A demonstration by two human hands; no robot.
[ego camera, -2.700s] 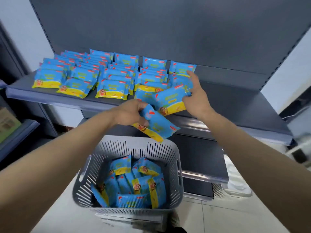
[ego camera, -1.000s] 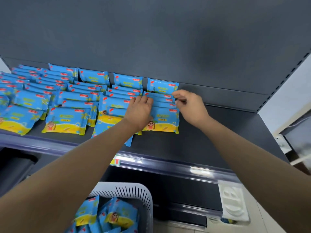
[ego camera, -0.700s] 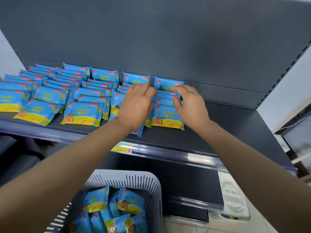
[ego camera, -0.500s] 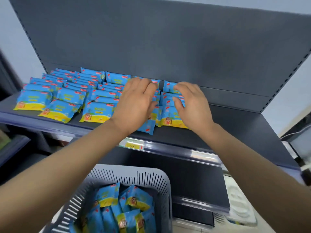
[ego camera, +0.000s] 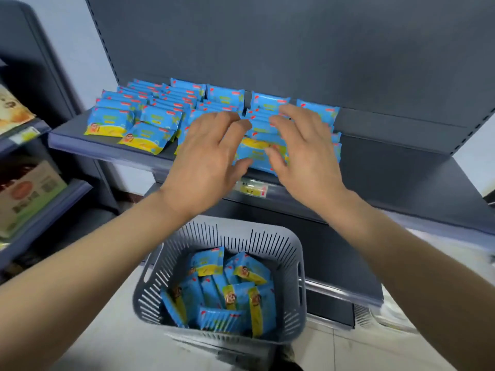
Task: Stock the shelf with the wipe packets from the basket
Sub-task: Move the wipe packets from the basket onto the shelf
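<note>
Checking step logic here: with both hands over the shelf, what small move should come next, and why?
Probably lower one hand into the grey basket and grip another wipe packet: the left hand and right hand are open and hold nothing, packets lie in the basket, and the shelf has bare room at its right.

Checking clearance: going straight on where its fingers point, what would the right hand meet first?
Probably the rear blue-and-yellow plastic wipe packets ahead of the right hand; its height above them is unclear.
</note>
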